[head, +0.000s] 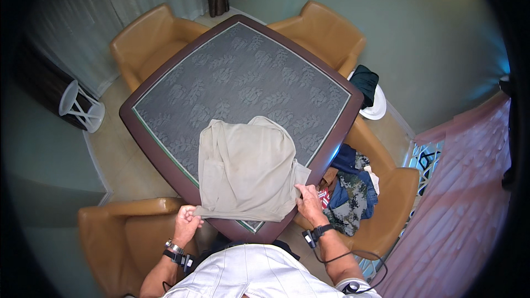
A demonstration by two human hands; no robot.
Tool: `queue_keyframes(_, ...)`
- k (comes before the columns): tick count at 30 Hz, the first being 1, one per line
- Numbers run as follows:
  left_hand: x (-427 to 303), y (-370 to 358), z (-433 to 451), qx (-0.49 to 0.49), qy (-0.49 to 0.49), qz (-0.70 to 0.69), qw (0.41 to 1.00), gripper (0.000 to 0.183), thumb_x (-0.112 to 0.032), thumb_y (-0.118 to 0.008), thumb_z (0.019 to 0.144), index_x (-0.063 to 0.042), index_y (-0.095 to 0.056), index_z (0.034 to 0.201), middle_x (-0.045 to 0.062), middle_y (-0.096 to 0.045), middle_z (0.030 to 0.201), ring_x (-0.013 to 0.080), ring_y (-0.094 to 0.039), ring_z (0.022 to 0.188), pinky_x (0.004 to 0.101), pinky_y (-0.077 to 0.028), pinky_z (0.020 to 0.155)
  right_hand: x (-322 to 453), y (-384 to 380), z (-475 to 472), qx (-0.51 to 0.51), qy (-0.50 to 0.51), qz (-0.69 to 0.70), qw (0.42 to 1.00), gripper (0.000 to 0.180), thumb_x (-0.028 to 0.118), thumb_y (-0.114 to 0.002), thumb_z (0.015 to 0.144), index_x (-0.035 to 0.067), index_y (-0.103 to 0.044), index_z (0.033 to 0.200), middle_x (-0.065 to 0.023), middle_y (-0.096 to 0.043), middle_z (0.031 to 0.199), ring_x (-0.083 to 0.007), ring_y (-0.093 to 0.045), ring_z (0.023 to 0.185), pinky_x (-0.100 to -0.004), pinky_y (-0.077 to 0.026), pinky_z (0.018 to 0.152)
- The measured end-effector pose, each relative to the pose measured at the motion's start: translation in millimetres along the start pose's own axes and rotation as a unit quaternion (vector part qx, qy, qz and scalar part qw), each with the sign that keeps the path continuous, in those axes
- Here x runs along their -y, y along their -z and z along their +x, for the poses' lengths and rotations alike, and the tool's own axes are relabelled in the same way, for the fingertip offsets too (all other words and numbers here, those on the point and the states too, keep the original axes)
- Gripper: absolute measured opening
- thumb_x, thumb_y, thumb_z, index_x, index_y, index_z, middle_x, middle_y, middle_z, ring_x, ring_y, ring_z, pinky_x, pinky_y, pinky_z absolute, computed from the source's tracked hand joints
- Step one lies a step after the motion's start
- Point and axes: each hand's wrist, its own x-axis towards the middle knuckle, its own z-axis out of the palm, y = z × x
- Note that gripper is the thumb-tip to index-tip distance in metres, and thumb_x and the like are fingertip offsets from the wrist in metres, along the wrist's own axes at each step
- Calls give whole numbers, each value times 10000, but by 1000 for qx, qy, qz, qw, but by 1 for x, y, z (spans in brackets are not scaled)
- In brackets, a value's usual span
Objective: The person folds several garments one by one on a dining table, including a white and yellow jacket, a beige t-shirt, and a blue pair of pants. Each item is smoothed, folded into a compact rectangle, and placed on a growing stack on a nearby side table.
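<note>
A beige cloth garment [252, 165] lies partly folded across the near part of a square table [240, 87]. Its near edge runs almost straight, and loose creases show on its left side. My left hand [187, 221] pinches the garment's near left corner, just off the table's edge. On the other side, my right hand [309, 203] has its fingertips on the garment's right edge, where a flap sticks out; the thumb is partly hidden. Whether the garment is a shirt or trousers I cannot tell.
Tan armchairs stand around the table. The right armchair [393, 198] holds a heap of clothes [352, 190], with camouflage and denim among them. A dark folded cloth [364, 85] rests on a white stool [377, 105]; another white stool [85, 107] stands at left. A cable [364, 252] hangs by my right forearm.
</note>
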Motion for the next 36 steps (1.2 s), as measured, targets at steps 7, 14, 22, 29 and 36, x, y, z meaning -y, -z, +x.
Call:
queue_keyframes(7, -15, -7, -8, -9, -79, 369, 926, 379, -21, -710, 850, -42, -682, 1228, 154, -665, 996, 269, -662, 863, 394, -551, 786, -22, -9, 4, 6, 15, 50, 999, 177, 69, -727, 901, 80, -650, 1060, -183, -648, 973, -417, -667, 968, -518, -549, 850)
queue_keyframes(14, 5, -9, -32, -81, -113, 371, 918, 94, -50, -742, 866, -25, -733, 957, 155, -678, 842, 323, -673, 760, 435, -546, 713, -44, 11, -43, -60, -79, 105, 989, 143, 17, -694, 907, 21, -610, 1023, -191, -633, 1007, -400, -647, 949, -473, -529, 823)
queue_keyframes(22, -23, 6, -47, -86, -144, 263, 950, 69, -18, -700, 957, -14, -650, 1004, 167, -698, 1187, 227, -717, 822, 345, -595, 694, -21, 12, -53, -98, -157, 339, 922, 74, 16, -604, 1000, 8, -559, 1058, -106, -661, 906, -222, -664, 732, -369, -547, 710)
queue_keyframes(29, -155, -12, 86, -22, -57, -69, 996, 272, -203, -588, 1094, -9, -531, 1275, 184, -730, 1057, 243, -764, 816, 368, -660, 700, -19, 57, 103, -112, -32, 184, 976, 167, 85, -555, 1028, 10, -651, 1142, -210, -711, 949, -346, -727, 856, -423, -571, 793)
queue_keyframes(36, -343, -33, 269, 54, -277, -106, 954, 292, -263, -621, 1092, -50, -581, 1288, 102, -691, 1291, 222, -710, 1113, 392, -616, 949, 49, 201, 299, -329, 77, 11, 941, 123, 91, -586, 1028, 29, -673, 1088, -236, -729, 1017, -430, -719, 974, -462, -570, 873)
